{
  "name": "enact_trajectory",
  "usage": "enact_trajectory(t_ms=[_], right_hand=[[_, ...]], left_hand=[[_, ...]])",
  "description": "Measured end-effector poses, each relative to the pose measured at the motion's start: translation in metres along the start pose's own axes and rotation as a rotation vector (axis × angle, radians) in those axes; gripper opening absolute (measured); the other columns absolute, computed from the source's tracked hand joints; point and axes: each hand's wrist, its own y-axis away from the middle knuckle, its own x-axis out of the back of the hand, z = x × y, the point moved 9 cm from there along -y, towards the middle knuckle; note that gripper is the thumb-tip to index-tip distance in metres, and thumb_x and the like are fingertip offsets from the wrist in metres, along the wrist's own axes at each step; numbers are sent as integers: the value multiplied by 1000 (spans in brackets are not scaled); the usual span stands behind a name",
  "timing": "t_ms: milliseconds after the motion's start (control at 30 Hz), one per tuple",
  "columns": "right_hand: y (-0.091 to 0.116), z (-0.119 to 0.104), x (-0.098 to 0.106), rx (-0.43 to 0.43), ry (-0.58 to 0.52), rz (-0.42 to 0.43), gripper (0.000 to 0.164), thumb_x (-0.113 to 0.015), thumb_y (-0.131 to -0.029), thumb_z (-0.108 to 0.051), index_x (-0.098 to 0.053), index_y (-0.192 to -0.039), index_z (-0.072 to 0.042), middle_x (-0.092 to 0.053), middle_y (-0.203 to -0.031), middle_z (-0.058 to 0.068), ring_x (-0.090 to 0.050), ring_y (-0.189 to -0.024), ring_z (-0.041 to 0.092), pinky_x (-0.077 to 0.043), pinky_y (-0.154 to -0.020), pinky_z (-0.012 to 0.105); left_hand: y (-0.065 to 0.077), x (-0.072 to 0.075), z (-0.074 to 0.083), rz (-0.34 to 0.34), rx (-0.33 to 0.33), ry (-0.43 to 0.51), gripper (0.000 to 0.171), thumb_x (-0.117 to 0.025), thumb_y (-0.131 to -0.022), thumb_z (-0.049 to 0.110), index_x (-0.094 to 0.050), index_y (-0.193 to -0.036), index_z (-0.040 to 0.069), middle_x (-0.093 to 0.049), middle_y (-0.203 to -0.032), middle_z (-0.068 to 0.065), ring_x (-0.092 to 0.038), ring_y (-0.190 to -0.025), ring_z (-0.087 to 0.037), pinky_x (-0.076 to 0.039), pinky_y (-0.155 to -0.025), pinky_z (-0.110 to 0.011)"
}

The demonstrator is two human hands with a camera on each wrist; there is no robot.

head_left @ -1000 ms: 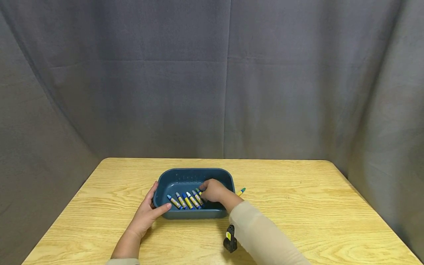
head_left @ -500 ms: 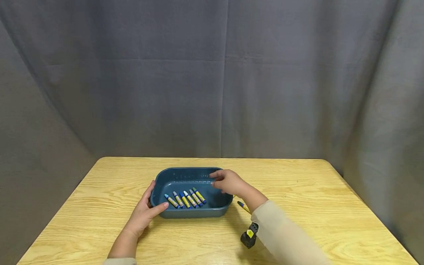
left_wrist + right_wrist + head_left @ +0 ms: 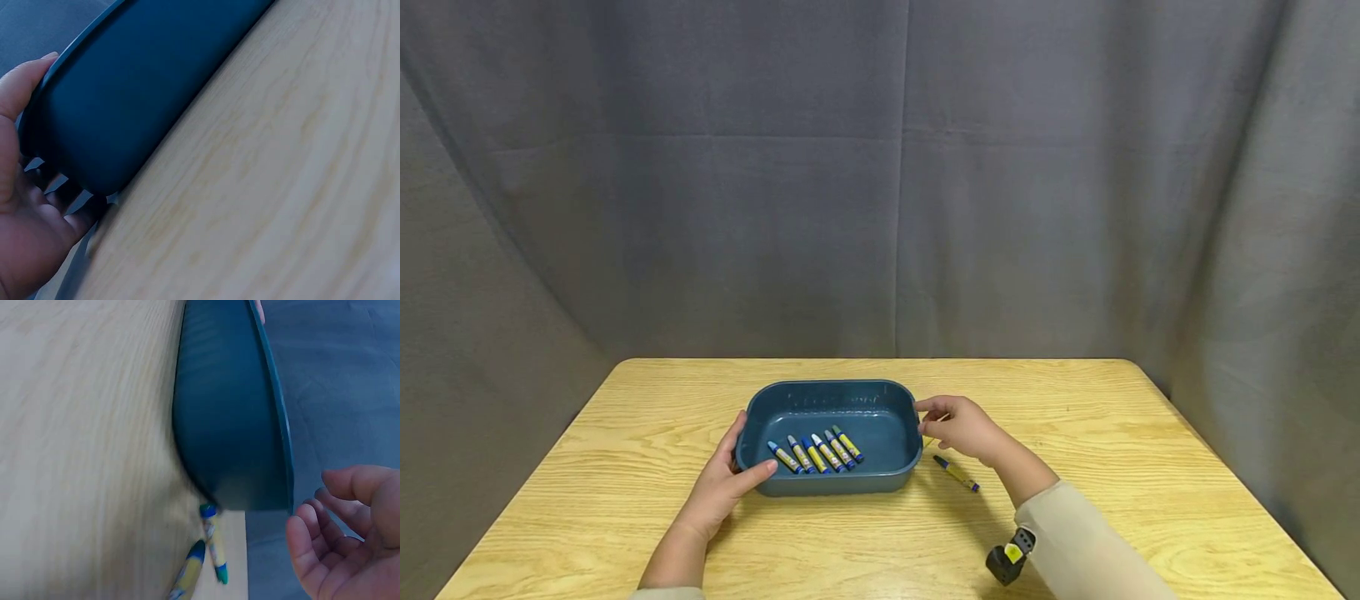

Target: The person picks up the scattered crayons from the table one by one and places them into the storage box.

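Note:
A dark blue rectangular bin (image 3: 835, 484) sits on the table. Inside it, several crayons (image 3: 816, 455) lie slanted side by side. My left hand (image 3: 718, 485) grips the bin's left end; the left wrist view shows its thumb over the rim and its fingers beneath the end. At the bin's right end is my right hand (image 3: 961, 430), loosely bent and holding nothing. In the right wrist view that hand (image 3: 353, 547) is beside the rim, apart from it. A dark-tipped crayon (image 3: 189, 575) and a green-tipped crayon (image 3: 214, 540) lie outside the bin, the latter mostly hidden by my hand in the head view.
The light wooden table (image 3: 662, 408) has rounded far corners. Grey curtains (image 3: 790, 208) hang behind it and on both sides. A small black device (image 3: 1009, 560) with a yellow mark is at my right sleeve (image 3: 1086, 546).
My right hand has let go of a crayon in the bin, leaving it at the row's right end, then moved out to the bin's right end. The left hand keeps its grip.

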Motion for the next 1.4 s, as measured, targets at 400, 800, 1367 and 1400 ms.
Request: enact_trajectory(t_ms=[400, 800, 1367, 1400], right_hand=[[21, 33, 8, -31, -58, 30, 37, -59, -94, -7, -58, -128, 8, -61, -93, 10, -52, -77, 15, -47, -63, 25], [31, 60, 6, -61, -9, 46, 40, -63, -91, -7, -59, -128, 6, -59, -95, 9, -48, -71, 14, -41, -58, 25], [32, 70, -3, -48, 134, 102, 36, -72, -81, -1, -67, -116, 3, -68, -104, 12, -60, -92, 20, -52, -71, 32], [31, 69, -3, -44, 149, 103, 35, -72, -81, 0, -68, -116, 3, -69, -106, 12, -61, -93, 21, -53, -74, 34]], left_hand=[[0, 0, -2, 2, 0, -1, 97, -70, -88, 14, -4, -159, 16, -12, -165, -15, -23, -149, -35, -33, -88, 0], [0, 1, -2, 7, 9, -19, 97, -70, -87, 15, -5, -159, 16, -10, -166, -13, -20, -150, -35, -32, -111, -23], [1, 0, -1, 0, 5, -1, 96, -69, -88, 13, -4, -159, 16, -10, -165, -15, -21, -150, -35, -34, -91, -3], [1, 0, -1, 1, 8, -6, 96, -69, -88, 14, -4, -159, 16, -10, -165, -15, -20, -150, -35, -35, -95, -6]])
